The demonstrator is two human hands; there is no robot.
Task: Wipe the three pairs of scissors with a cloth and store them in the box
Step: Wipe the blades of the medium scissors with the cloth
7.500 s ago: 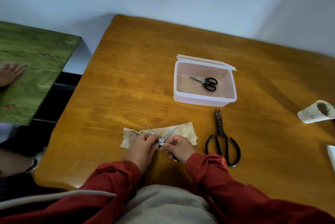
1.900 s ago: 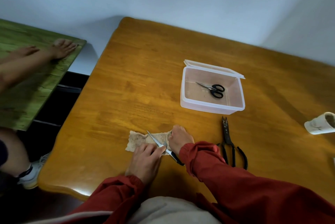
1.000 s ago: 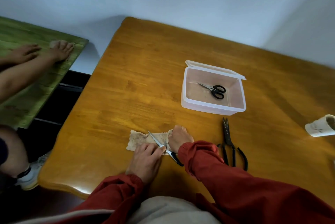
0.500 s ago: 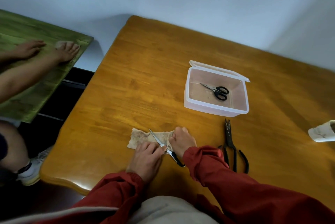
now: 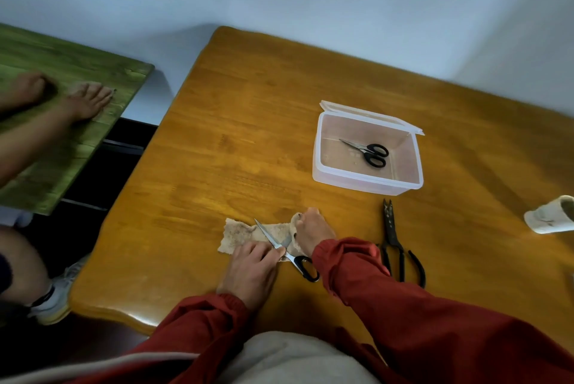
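Varnished wooden table (image 5: 248, 135) is reflecting light off a smooth, glossy orange-brown finish, its grain showing through. Translucent plastic box (image 5: 357, 183), smooth and milky, is holding small scissors (image 5: 366, 150) whose metal blades are gleaming beside glossy black plastic handles. Beige cloth (image 5: 236, 234) is looking rough, mottled and matt. The scissors on the cloth (image 5: 270, 237) are showing bright polished metal blades and a glossy black plastic loop. Large shears (image 5: 391, 228) are appearing dark, dull and matt throughout, mottled near the tip. Green side table (image 5: 62, 73) is presenting matt, stained wood grain. Red sleeve (image 5: 388, 306) is lying as soft, matt fabric.
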